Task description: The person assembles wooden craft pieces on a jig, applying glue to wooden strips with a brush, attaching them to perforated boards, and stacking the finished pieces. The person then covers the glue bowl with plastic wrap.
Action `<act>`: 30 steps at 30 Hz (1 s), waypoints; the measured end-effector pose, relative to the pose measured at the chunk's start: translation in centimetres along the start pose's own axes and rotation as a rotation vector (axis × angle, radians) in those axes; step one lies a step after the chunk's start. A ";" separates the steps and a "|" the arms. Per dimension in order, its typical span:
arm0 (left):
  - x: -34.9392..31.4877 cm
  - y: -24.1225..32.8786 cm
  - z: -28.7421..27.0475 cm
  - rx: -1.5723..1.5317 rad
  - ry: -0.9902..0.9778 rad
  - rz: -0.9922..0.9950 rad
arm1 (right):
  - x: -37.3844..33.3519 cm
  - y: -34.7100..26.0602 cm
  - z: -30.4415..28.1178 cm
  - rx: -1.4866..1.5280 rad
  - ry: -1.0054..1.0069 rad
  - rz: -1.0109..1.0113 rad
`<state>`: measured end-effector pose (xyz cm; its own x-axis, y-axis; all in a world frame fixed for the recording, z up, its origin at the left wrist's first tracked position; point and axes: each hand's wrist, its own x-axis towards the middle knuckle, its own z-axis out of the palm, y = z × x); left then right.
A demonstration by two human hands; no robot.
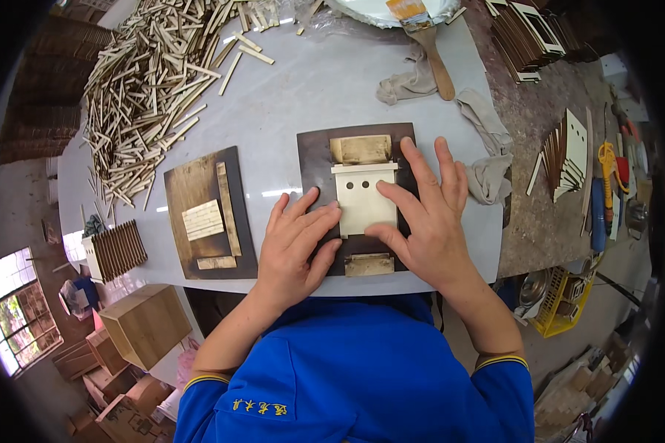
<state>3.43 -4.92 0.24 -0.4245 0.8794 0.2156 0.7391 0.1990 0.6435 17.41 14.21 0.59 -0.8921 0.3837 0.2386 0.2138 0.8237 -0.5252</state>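
Note:
A pale wooden panel (363, 210) with two visible round dark holes lies flat on a dark board (314, 159) in front of me. Across its top edge runs a thin pale wooden strip (358, 170). Worn wooden blocks sit on the board above and below the panel. My left hand (294, 240) has its fingers stretched out, with the tips at the panel's left edge. On the other side my right hand (428, 214) is spread, thumb and index finger resting on the panel's right part, other fingers raised. Neither hand is closed around anything.
Left of the hands lies a second dark board (188, 184) with fixed wooden bars and pale strips (202, 220). A heap of wooden sticks (151, 88) covers the far left. A brush (437, 66), grey cloths (488, 177) and stacked panels (565, 151) are at right.

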 end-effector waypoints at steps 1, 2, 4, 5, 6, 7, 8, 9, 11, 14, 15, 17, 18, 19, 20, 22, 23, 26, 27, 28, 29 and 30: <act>-0.1 -0.2 0.0 -0.013 0.003 0.018 | -0.1 -0.2 0.1 -0.025 0.010 -0.025; 0.0 -0.6 -0.1 -0.027 0.005 0.037 | -0.2 -0.3 0.2 -0.050 0.020 -0.049; -0.4 -1.0 -0.2 -0.054 0.013 0.075 | -0.4 -0.8 0.4 -0.099 0.041 -0.100; -0.6 -1.0 -0.3 -0.057 0.024 0.073 | -0.4 -0.8 0.4 -0.105 0.038 -0.110; -0.8 -1.1 -0.5 -0.060 0.037 0.055 | -0.3 -1.0 0.4 -0.105 0.047 -0.104; -1.1 -1.1 -0.8 -0.060 0.051 0.036 | -0.1 -1.1 0.5 -0.101 0.057 -0.101; -1.4 -1.2 -1.1 -0.058 0.067 0.014 | 0.1 -1.4 0.7 -0.095 0.066 -0.101; -1.8 -1.2 -1.5 -0.051 0.085 -0.010 | 0.3 -1.7 0.8 -0.085 0.075 -0.104; -2.4 -1.5 -3.2 0.071 0.282 -0.095 | 0.3 -2.4 0.6 -0.076 0.081 -0.088; -4.6 -3.5 -6.1 0.194 0.578 -0.350 | -0.2 -3.9 1.0 -0.008 0.111 -0.123; -5.5 -4.0 -7.3 0.217 0.593 -0.363 | -0.1 -4.9 1.2 0.087 0.074 -0.153; -7.5 -4.9 -9.7 0.244 0.518 -0.583 | 0.4 -6.5 2.2 0.190 0.029 -0.199; -8.3 -5.3 -10.6 0.246 0.477 -0.689 | 0.8 -7.6 3.0 0.288 -0.083 -0.244; -8.8 -5.6 -11.2 0.243 0.435 -0.793 | 1.2 -8.8 3.8 0.381 -0.195 -0.286; -9.0 -5.9 -11.4 0.247 0.441 -0.806 | 1.6 -9.7 5.1 0.413 -0.236 -0.304; -9.0 -6.5 -11.6 0.181 0.401 -0.816 | 2.2 -11.4 7.3 0.438 -0.281 -0.328; -9.0 -6.7 -11.6 0.145 0.382 -0.815 | 2.5 -12.2 8.1 0.419 -0.308 -0.326; -8.9 -7.0 -11.5 0.069 0.363 -0.802 | 2.5 -13.5 9.5 0.372 -0.344 -0.326; -8.8 -7.0 -11.4 0.038 0.359 -0.792 | 2.5 -13.7 9.8 0.352 -0.352 -0.327; -8.7 -7.0 -11.3 0.007 0.354 -0.782 | 2.5 -13.9 10.1 0.333 -0.359 -0.328; -8.7 -7.1 -11.3 -0.024 0.349 -0.772 | 2.4 -14.1 10.2 0.313 -0.367 -0.327; -8.7 -7.3 -11.2 -0.029 0.350 -0.771 | 2.5 -14.2 10.3 0.308 -0.368 -0.327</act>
<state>-4.12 -18.83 1.91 -0.9453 0.3165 -0.0793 0.1646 0.6726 0.7215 8.08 -0.88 0.26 -0.9838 -0.0861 0.1574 -0.1725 0.6945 -0.6985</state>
